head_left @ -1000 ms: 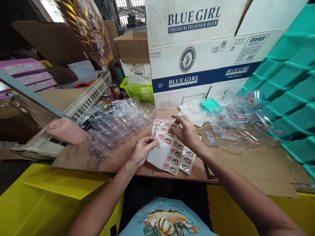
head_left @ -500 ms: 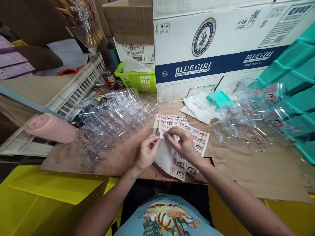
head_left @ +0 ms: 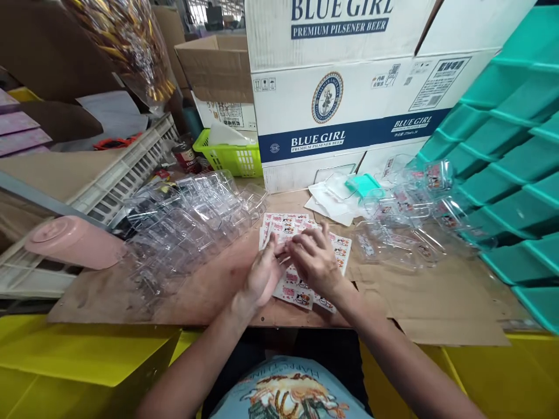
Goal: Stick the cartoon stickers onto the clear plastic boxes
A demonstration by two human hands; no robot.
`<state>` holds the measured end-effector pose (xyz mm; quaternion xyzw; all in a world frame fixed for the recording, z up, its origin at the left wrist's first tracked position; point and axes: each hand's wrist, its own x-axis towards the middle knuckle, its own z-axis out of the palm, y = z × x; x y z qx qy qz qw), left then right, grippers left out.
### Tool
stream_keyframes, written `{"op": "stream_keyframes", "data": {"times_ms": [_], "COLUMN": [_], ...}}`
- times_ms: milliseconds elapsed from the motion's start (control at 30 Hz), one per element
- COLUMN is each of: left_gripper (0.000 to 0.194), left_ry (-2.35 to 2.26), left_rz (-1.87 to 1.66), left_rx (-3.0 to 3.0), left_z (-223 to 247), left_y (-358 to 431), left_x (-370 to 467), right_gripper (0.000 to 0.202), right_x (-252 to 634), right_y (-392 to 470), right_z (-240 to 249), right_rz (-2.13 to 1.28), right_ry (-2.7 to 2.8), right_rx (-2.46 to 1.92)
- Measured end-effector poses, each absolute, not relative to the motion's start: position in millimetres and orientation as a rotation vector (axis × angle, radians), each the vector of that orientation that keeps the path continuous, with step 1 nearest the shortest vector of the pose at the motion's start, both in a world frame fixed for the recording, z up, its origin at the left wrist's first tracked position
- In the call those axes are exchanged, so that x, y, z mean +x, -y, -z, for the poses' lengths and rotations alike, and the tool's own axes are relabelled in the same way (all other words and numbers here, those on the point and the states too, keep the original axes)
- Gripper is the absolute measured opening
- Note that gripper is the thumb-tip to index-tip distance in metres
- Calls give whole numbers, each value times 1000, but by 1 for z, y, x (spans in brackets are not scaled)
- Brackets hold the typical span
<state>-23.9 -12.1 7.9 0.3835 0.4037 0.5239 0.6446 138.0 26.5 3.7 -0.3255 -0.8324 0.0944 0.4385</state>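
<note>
Sheets of cartoon-cat stickers (head_left: 290, 294) lie overlapped on the brown work surface (head_left: 209, 291) in front of me. Just above them my two hands meet at the fingertips. My left hand (head_left: 264, 270) is turned palm inward, its thumb raised apart from the fingers, whose tips are partly hidden by the other hand. Curled fingers close my right hand (head_left: 317, 262) in a pinch beside the left fingers; whatever is between them is too small or hidden to make out. The sheets lie flat under both hands.
Clear plastic boxes (head_left: 187, 215) are heaped at left, near a pink bottle (head_left: 76, 241). On the right are clear boxes with cat stickers (head_left: 406, 203), a small teal piece (head_left: 364, 186) on white paper, and stacked teal trays (head_left: 515, 174). White cartons (head_left: 345, 116) stand behind a green basket (head_left: 231, 160).
The top sticker sheet's lifted, curled edge has been let go and now lies flat. My left hand has loosened from its pinch, and the hands have come together. The view has shifted.
</note>
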Motion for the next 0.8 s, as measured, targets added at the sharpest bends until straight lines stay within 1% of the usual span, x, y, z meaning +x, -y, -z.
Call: {"op": "stream_keyframes", "data": {"times_ms": [67,133,200,267,300,400,467,533,600,700,800], "left_gripper": [62,56,54,51,49,49,41,34,40,54,55], "left_ry": [-820,-808,-813,-894,-999,-1476,-1691,-1752,-1797,-1900,-1927], "left_rz": [-1217,-1280,-1288,-1251,-1265,-1410,-1392,-1197,-964,-664,-548], "left_rx": [619,554,646,878,1043,1659,2062,2369,2547,2660,2708], "left_z": [-11,-9,-6,-5,-7,-15,-20,-18,-9,12,29], "left_y": [12,16,19,17,13,-8,-27,-44,-59,-73,-76], "left_x": [-20,-18,-19,-25,-31,-61,-81,-93,-94,-86,-91], "right_gripper": [24,28,27,27,26,19,26,43,56,59,62], "right_x": [136,138,142,147,150,154,146,126,96,54,29], "right_y": [-20,-22,-29,-38,-42,-57,-73,-94,-118,-149,-168], "right_z": [0,0,-3,-9,-14,-27,-30,-27,-16,3,20], "right_rz": [-372,-624,-916,-1053,-1016,-768,-755,-759,-666,-592,-624], "right_ry": [2021,1780,1586,1489,1443,1340,1440,1638,1800,1875,1822], "right_rx": [-835,-955,-1033,-1021,-1007,-981,-973,-967,-944,-905,-949]}}
